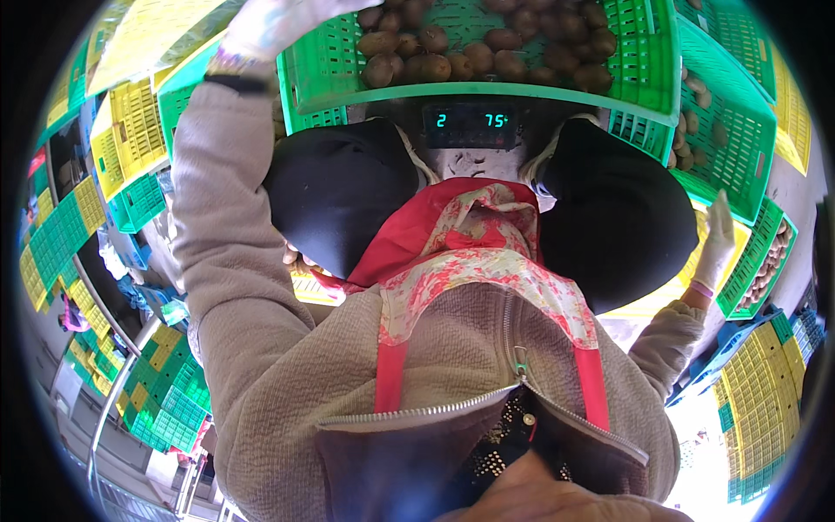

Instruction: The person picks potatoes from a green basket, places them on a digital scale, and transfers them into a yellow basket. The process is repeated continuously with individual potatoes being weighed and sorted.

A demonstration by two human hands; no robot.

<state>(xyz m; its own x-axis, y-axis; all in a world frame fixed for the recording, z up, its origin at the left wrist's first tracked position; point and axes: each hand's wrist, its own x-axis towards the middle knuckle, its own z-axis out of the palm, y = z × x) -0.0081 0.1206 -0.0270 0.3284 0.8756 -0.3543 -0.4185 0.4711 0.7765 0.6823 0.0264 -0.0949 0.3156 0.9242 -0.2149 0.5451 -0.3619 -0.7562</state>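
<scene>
My left hand (280, 25), in a pale stained glove, reaches to the top edge of the view, over the near left side of a green plastic crate (509, 93). Its fingertips are partly cut off, so what they hold cannot be seen. Brown kiwifruit (460, 65) lie in that crate, which sits before me at a digital scale display (471, 126) with lit digits. My right hand (717, 238), also in a pale glove, is out at my right side, fingers straight and nothing visible in it. It is beside another green crate (740, 156) holding several kiwifruit; contact is unclear.
A lower green crate of fruit (760, 267) stands at far right. Yellow crates (130, 134) and green crates (137, 202) are close on my left. Stacked crates (760, 404) rise behind on the right. My knees, in dark trousers (346, 189), flank the scale display.
</scene>
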